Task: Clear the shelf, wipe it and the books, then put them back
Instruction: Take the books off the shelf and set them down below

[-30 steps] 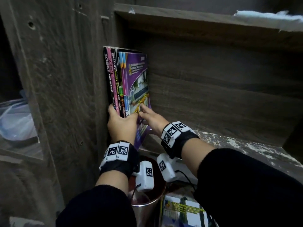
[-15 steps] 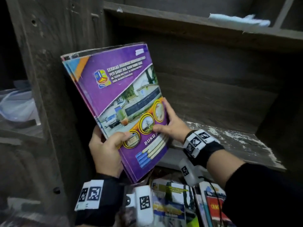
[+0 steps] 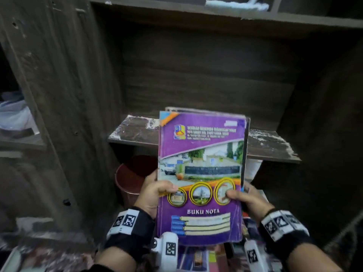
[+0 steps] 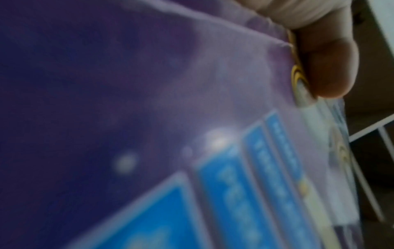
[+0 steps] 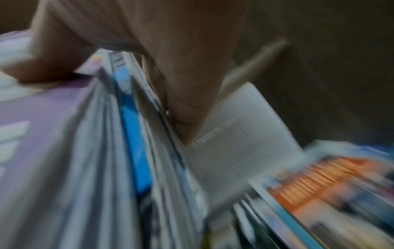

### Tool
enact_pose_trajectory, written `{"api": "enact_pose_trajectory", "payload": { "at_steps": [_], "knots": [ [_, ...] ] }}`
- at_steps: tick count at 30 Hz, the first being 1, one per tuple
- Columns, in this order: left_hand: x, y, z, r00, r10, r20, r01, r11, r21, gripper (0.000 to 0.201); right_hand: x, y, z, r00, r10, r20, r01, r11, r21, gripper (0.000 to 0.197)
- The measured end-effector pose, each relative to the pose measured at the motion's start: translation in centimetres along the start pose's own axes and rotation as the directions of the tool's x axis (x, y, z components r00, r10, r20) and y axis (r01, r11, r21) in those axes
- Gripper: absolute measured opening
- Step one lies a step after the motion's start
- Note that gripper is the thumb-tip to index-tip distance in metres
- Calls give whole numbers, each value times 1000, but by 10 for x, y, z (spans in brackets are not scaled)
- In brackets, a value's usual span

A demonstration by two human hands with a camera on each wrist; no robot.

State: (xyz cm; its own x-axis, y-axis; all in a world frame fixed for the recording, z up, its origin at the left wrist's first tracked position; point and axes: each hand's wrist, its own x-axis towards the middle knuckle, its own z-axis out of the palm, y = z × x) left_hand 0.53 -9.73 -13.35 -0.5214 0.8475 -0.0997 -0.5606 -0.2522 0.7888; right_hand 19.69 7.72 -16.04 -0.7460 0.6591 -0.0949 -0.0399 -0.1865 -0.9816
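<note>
A stack of thin books point(image 3: 202, 154) with a purple "BUKU NOTA" cover on top is held in front of the bare, worn wooden shelf point(image 3: 133, 132). My left hand point(image 3: 155, 193) grips the stack's left edge, thumb on the cover. My right hand point(image 3: 243, 197) grips the right edge, thumb on top and fingers underneath. In the left wrist view the purple cover point(image 4: 149, 101) fills the frame with my thumb point(image 4: 328, 67) pressed on it. The right wrist view shows the book stack's page edges point(image 5: 127, 151) pinched by my right hand point(image 5: 132, 72).
A dark red bucket point(image 3: 131, 177) stands under the shelf at the left. More colourful books point(image 3: 198, 258) lie below my hands, seen blurred as other books point(image 5: 319, 185) in the right wrist view. A pale cloth point(image 3: 235, 5) lies on the upper shelf board. Dark wooden walls close both sides.
The books stood upright at the shelf's left end; both hands pulled them out, turned them cover-up and brought them down and toward me, leaving the shelf bare.
</note>
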Motion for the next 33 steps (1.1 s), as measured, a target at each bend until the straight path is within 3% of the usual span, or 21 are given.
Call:
{"api": "enact_pose_trajectory", "payload": {
  "at_steps": [3, 6, 7, 10, 12, 13, 16, 19, 23, 25, 28, 30, 33],
  "knots": [
    [-3, -31, -6, 989, -114, -96, 124, 987, 103, 62, -19, 46, -14, 987, 143, -77, -141, 990, 20, 107],
    [0, -66, -25, 952, -233, -199, 270, 946, 182, 42, -31, 73, -20, 959, 260, -116, -258, 966, 29, 83],
    [0, -75, -28, 938, -270, -219, 314, 928, 199, 41, -32, 82, -23, 949, 283, -136, -280, 959, 43, 77],
    [2, -102, -39, 910, -316, -269, 378, 899, 221, 39, -33, 93, -24, 927, 337, -163, -336, 941, 32, 84],
    [8, -117, -46, 908, -312, -280, 384, 888, 254, 58, -33, 101, -22, 920, 320, -225, -320, 947, 42, 63],
    [13, -123, -49, 915, -297, -272, 367, 892, 262, 69, -30, 106, -24, 905, 323, -277, -331, 944, 20, 65],
    [27, -130, -49, 939, -233, -253, 306, 900, 309, 71, -19, 126, -35, 864, 335, -375, -363, 932, -6, 114],
    [38, -128, -45, 952, -206, -226, 265, 924, 276, 66, -2, 142, -49, 859, 349, -374, -381, 924, -14, 131],
    [57, -129, -53, 951, -193, -243, 270, 902, 336, 71, 5, 137, -46, 861, 334, -383, -373, 927, -30, 135],
    [61, -125, -55, 933, -256, -253, 327, 896, 299, 66, 9, 133, -40, 854, 333, -400, -389, 919, -65, 141],
    [66, -125, -68, 874, -384, -297, 437, 889, 138, 52, 10, 124, -29, 850, 341, -401, -397, 915, -63, 120],
    [68, -126, -81, 847, -397, -352, 466, 875, 134, 49, 17, 133, -31, 841, 366, -399, -405, 914, -14, 108],
    [65, -128, -95, 838, -435, -331, 503, 850, 156, 44, 23, 150, -29, 846, 358, -395, -401, 915, -30, 124]
  ]
}}
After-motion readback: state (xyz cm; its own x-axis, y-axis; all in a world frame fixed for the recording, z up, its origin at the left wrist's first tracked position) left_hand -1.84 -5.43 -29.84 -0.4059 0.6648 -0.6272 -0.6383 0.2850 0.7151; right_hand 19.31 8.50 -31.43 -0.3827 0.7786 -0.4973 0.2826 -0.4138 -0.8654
